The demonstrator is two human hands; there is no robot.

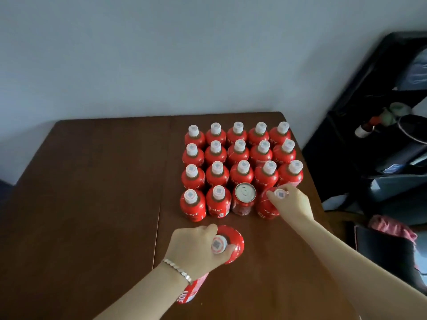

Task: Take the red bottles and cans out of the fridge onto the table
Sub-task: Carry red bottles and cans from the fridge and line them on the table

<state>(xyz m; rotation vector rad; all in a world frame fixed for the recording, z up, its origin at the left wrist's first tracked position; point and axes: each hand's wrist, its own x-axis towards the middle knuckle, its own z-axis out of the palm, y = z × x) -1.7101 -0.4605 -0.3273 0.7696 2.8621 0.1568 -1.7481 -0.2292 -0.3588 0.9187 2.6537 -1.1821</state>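
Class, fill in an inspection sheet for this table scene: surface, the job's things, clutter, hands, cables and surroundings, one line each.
Surface: dark wooden table with a seam down the middle.
Job's things: red bottles with white caps stand upright in rows at the far right of the table; one can stands in the near row. One bottle is being set at the right end of that row; another bottle is held nearer the camera.
Clutter: nothing seen on the table.
Hands: left hand, with a bracelet on its wrist, grips the near bottle; right hand holds the row bottle by its cap.
Cables: nothing seen.
Surroundings: plain wall behind; dark furniture to the right, contents unclear.
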